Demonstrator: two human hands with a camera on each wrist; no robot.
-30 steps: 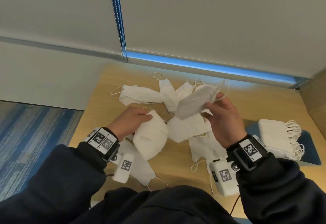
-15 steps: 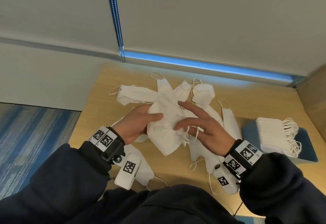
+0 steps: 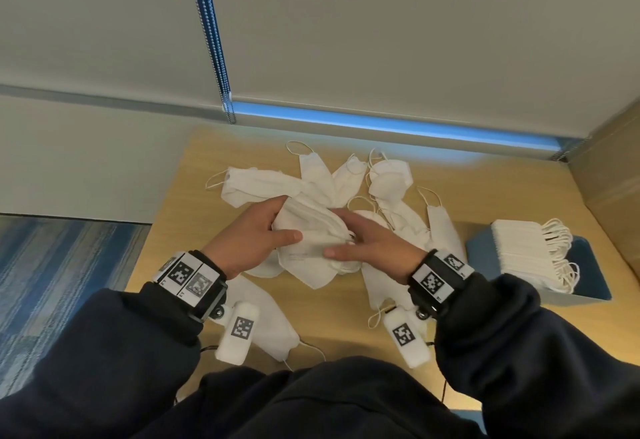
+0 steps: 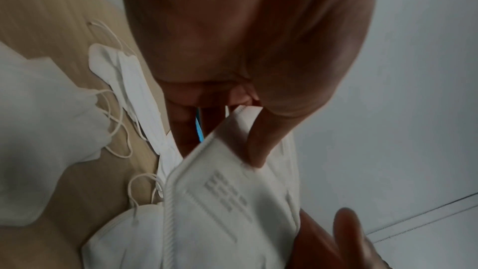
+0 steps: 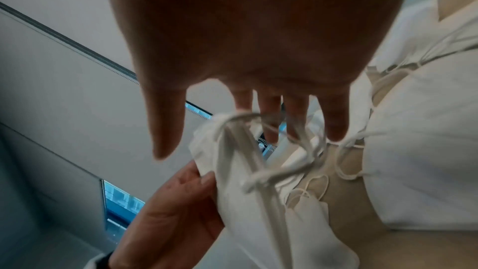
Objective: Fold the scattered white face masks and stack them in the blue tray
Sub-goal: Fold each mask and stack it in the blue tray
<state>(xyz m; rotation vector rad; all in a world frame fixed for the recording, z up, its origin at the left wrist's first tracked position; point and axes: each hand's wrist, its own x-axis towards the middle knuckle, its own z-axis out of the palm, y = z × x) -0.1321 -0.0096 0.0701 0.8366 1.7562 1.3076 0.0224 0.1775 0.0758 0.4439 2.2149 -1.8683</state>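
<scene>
Above table (image 3: 346,331) centre, over scattered masks (image 3: 263,186), white mask (image 3: 311,241) is being held, long axis running far-left to near-right. It is being pinched by left hand (image 3: 249,238), thumb on top, fingers beneath. Against it right hand (image 3: 370,248) is being laid, fingers nearly straight. Half second back mask was spread flatter; now it is being pressed half-closed. At right table edge blue tray (image 3: 588,276) with stack (image 3: 519,248) is being kept well apart. Bare wood is being left along near edge.

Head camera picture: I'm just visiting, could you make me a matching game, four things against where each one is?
Things:
1 mask being folded
2 stack of folded masks
3 blue tray
4 bead cord

Places:
a in the tray
b hanging down behind the table
c between left hand and right hand
d on the table's right side

Pairs: 1-c; 2-a; 3-d; 4-b.
</scene>
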